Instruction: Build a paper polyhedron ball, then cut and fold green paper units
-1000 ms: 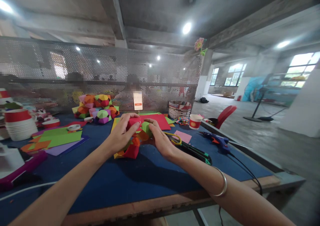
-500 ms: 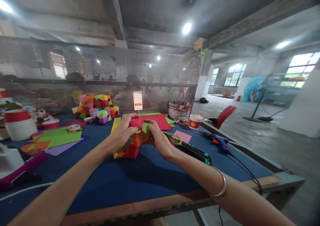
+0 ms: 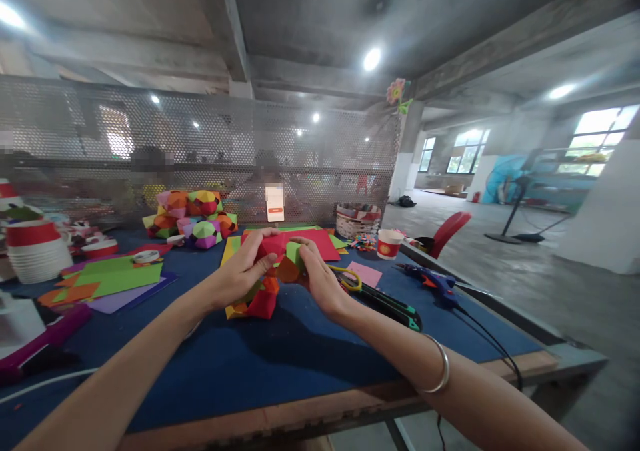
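Just nearer than the phone (image 3: 275, 204), the paper piece (image 3: 287, 270) had tilted slightly, its green face brighter, left hand (image 3: 247, 268) fingers gripping its red side, right hand (image 3: 320, 278) fingers its green, seemingly a small adjustment.

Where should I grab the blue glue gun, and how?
Probably take the glue gun by its handle, right hand coming from the near right: it lies on its side, nozzle pointing away leftward, cord leaving the handle end.
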The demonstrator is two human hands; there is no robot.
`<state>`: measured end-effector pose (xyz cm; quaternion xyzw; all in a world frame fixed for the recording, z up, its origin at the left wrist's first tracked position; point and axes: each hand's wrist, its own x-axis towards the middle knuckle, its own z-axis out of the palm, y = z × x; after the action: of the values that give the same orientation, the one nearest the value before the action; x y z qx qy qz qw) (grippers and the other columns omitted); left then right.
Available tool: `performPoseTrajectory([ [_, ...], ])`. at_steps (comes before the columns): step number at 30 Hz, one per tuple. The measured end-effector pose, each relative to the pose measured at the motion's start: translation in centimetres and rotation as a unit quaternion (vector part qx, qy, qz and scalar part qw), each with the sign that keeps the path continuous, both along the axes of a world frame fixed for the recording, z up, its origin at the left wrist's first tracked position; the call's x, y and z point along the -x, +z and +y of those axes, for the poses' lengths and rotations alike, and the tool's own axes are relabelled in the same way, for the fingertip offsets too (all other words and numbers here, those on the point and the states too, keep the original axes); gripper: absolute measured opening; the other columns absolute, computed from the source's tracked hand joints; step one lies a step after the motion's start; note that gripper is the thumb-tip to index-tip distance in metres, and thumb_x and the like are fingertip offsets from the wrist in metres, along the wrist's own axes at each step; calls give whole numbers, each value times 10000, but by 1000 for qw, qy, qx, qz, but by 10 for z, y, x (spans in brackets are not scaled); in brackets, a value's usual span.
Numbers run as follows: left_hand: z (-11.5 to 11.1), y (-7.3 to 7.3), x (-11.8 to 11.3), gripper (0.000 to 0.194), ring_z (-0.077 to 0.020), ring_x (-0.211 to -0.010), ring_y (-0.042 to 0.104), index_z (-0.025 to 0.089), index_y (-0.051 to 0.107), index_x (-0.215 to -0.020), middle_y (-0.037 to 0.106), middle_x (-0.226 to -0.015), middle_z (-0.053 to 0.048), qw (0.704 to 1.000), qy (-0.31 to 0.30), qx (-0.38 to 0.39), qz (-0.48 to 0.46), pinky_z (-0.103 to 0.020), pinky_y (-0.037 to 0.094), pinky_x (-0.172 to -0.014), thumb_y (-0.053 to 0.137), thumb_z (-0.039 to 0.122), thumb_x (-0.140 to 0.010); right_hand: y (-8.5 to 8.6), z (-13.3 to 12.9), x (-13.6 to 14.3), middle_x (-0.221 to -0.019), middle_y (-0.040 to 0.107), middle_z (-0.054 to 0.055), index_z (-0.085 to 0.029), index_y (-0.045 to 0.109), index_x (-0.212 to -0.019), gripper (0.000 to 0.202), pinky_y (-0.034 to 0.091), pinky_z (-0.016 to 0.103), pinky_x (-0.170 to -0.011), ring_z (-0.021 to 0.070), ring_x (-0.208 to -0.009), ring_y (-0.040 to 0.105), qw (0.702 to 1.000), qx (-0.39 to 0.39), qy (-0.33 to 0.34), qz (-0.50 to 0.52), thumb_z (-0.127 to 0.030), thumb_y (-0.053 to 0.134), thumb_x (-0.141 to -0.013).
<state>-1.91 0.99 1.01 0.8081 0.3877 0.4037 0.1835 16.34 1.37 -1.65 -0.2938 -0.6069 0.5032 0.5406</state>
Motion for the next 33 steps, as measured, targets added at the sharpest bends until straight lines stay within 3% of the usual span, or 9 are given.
performPoseTrajectory([
  [4,4,-5,-2,487,-311,-1313,495,214,470,-1297,541,-1358,-155,999,7,-29,19,-519,358,-1152,441,568,-965,-2,2,1,-1044,580,36,-254,477,-1197,387,531,377,-898,208,-999,598,1000,10,13,20,-529,493,-925],
  [16,0,-4,-5,417,-283,-1313,511,247,476,-1286,559,-1365,-120,1000,15,-22,11,-473,394,-1132,461,524,-974,-8,4,0,-1094,580,42,-276,446,-1233,415,557,366,-849,212,-1007,615,999,-5,32,-16,-559,517,-938],
  [27,1,-6,-5,657,-320,-1351,534,227,390,-1444,476,-1528,-181,988,-41,113,-93,-463,485,-1056,537,607,-928,-5,9,-2,-1127,615,43,-266,461,-1261,422,551,422,-940,200,-1022,631,999,5,42,-7,-549,540,-958],
  [33,2,-3,-5,673,-329,-1357,538,244,437,-1425,498,-1528,-171,987,-27,102,-123,-489,480,-1066,646,567,-874,-3,7,-6,-1176,626,55,-264,427,-1386,665,516,428,-1010,214,-1089,633,998,-15,62,-26,-456,745,-834],
])
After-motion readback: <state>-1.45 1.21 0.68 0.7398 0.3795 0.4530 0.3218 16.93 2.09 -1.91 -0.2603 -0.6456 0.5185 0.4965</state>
